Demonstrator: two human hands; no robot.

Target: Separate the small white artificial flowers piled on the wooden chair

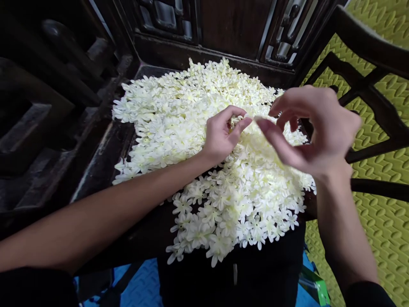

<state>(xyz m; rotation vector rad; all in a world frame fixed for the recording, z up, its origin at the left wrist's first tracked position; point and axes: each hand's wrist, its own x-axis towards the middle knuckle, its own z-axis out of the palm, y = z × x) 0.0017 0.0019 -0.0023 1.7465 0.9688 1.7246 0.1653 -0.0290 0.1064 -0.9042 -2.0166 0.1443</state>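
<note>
A broad heap of small white artificial-looking flowers (179,123) with yellowish centres lies in front of me. Above its middle, my left hand (222,132) is closed, its thumb and index finger pinching a small white flower (247,115). My right hand (315,128) is just to the right, slightly blurred, its fingers curled and its thumb tip close to the left fingertips. Something pale shows between the right thumb and fingers, but I cannot make it out. More flowers lie beneath both hands.
The heap rests on a dark wooden seat (153,70) with a carved back panel (233,27). A dark wooden chair (367,91) stands at the right on yellow-green textured flooring (383,230). Blue matting (143,285) and a green-edged box (315,285) are below.
</note>
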